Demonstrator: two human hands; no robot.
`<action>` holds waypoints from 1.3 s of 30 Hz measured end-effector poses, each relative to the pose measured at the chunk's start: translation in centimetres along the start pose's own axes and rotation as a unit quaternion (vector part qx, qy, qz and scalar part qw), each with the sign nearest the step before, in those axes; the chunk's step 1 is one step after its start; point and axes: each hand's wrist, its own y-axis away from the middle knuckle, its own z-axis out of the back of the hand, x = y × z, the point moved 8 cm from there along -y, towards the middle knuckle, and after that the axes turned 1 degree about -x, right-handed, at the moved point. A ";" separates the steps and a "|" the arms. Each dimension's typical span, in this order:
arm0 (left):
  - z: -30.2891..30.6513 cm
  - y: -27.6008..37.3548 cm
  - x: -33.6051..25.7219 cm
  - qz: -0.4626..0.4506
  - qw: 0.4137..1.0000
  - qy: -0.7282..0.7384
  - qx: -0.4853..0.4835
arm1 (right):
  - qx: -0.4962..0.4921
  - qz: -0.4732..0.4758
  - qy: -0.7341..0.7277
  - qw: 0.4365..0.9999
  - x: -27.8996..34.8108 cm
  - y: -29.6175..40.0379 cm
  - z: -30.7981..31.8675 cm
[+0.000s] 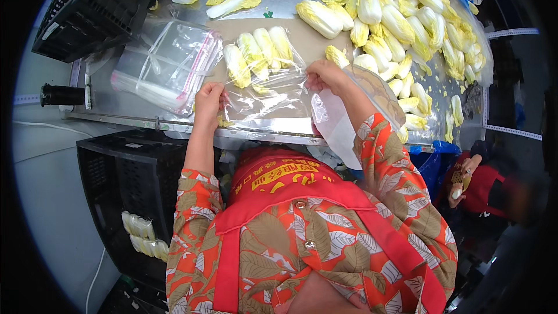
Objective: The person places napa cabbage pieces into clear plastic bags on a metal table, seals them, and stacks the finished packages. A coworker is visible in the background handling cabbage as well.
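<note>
A clear plastic bag [270, 102] lies on a brown board [301, 37] in front of me, with several small napa cabbages [259, 52] side by side in its far part. My left hand [210, 98] pinches the bag's near left edge between thumb and fingers. At the bag's right edge, my right hand [324, 76] has its fingers curled on the film. A whitish translucent sheet [338, 124] hangs below my right hand, over the table edge. Left of the bag sits a tied stack of flat clear bags [163, 65].
Loose napa cabbages [392, 22] are heaped along the right and far side of the metal table [279, 0]. A black crate [91, 13] stands at the far left. Below the table edge, another black crate [130, 170] holds bagged cabbages [146, 237]. Two other people are at the right.
</note>
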 end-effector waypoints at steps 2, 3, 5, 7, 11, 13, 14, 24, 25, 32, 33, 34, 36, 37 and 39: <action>0.2 0.6 0.0 0.015 1.000 -0.013 -0.005 | 0.054 0.002 0.032 0.998 -0.7 0.7 -0.2; 0.3 1.1 -0.1 0.023 0.999 -0.020 -0.009 | 0.000 0.063 0.079 0.995 -0.2 0.9 0.8; 2.1 1.3 -0.2 -0.060 0.990 -0.118 -0.053 | -0.106 0.184 0.169 0.962 0.9 1.9 2.3; 1.9 3.4 -3.1 -0.227 0.926 -0.276 -0.123 | -0.159 0.373 0.294 0.866 3.1 4.8 1.0; -3.5 7.9 -6.1 -0.487 0.688 -0.527 -0.109 | -0.120 0.522 0.395 0.747 4.4 7.7 -2.2; -3.9 7.8 -6.4 -0.495 0.697 -0.516 -0.063 | -0.099 0.547 0.386 0.736 4.8 7.9 -2.3; -3.9 7.7 -6.7 -0.496 0.702 -0.509 -0.040 | -0.089 0.559 0.382 0.731 5.0 8.1 -2.4; -4.1 -0.3 -17.7 -0.307 0.949 -0.067 0.001 | -0.017 0.325 -0.130 0.937 15.5 2.5 0.9; -4.7 -1.0 -17.6 -0.298 0.954 -0.019 0.014 | -0.019 0.323 -0.144 0.935 15.7 2.4 0.8; -5.6 -2.0 -17.1 -0.355 0.933 0.002 -0.059 | -0.095 0.348 -0.187 0.914 14.7 1.2 0.6; -5.8 -2.1 -16.9 -0.371 0.925 -0.025 -0.077 | -0.114 0.336 -0.183 0.917 13.7 0.8 0.8; -5.8 -1.6 -16.0 -0.356 0.929 -0.018 -0.096 | -0.128 0.323 -0.179 0.920 12.5 0.7 0.6; -5.4 -0.3 -13.3 -0.311 0.944 -0.025 -0.110 | -0.150 0.293 -0.172 0.928 9.8 1.1 0.4; -5.0 0.6 -11.2 -0.281 0.952 -0.029 -0.117 | -0.151 0.273 -0.166 0.936 8.0 1.3 0.1; -3.9 2.4 -6.4 -0.189 0.975 0.020 -0.119 | -0.152 0.228 -0.154 0.949 3.9 2.0 -0.4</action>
